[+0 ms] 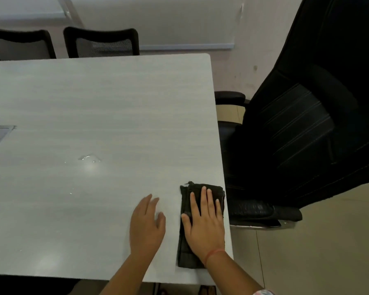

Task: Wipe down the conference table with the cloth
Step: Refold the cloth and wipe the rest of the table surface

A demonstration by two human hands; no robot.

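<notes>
My right fingers (204, 201) straight, spread, pressing flat on the dark folded cloth (186, 257) by the table (94, 103) edge, my left fingers (149, 204) relaxed, holding nothing, just beside it

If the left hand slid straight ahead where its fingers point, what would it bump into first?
Probably nothing: the left hand points across bare table toward its far edge. The water spill lies off to its left, the cloth to its right.
</notes>
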